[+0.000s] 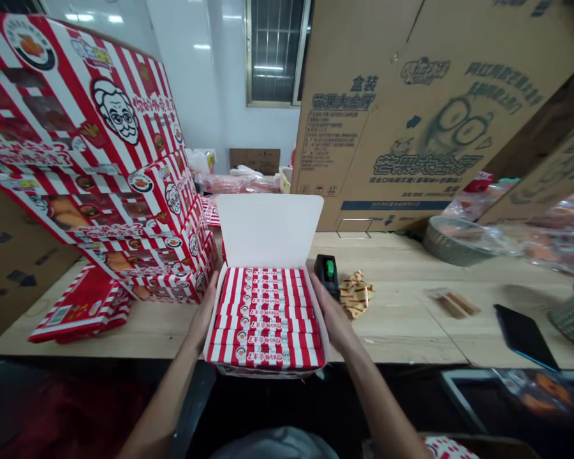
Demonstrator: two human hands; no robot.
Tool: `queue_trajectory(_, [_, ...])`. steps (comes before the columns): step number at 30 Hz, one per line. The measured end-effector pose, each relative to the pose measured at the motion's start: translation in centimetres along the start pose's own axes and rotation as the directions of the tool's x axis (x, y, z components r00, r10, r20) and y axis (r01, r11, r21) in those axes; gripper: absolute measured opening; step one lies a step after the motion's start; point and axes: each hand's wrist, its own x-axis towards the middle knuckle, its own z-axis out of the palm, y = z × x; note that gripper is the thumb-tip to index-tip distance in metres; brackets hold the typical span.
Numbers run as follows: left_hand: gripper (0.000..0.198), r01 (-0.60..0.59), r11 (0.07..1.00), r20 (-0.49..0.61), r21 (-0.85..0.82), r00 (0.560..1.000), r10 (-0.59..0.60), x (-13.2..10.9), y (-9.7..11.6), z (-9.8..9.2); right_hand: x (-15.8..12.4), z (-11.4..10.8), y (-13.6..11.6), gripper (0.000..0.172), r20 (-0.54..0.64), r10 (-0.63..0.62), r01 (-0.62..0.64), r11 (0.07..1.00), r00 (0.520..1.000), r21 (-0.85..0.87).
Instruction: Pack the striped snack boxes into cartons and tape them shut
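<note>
An open white-lidded box is held at the table's front edge, its lid standing up at the back. Several slim red-and-white striped packets lie in rows inside it. My left hand is closed against the box's left side, and my right hand grips its right side. The fingertips of both hands are partly hidden by the box walls. Just beyond my right hand are a black object with a green part and a crumpled yellow patterned wrapper.
Tall stacked striped boxes stand at the left, with a flat red package before them. Large cardboard boxes rise behind the wooden table. To the right are a round basket, a small packet and a dark tablet-like object.
</note>
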Motion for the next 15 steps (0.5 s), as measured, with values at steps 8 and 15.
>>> queue_trajectory(8, [0.043, -0.238, 0.896, 0.210, 0.375, 0.963, 0.168, 1.4, 0.2, 0.3, -1.6, 2.4, 0.1, 0.073, 0.083, -0.039, 0.085, 0.735, 0.996, -0.673])
queue_trajectory(15, [0.068, -0.314, 0.912, 0.047, 0.263, 0.949, 0.313, 6.4, -0.4, 1.0, -0.4, -1.1, 1.4, 0.050, 0.213, -0.050, 0.119, 0.938, 0.976, -0.326])
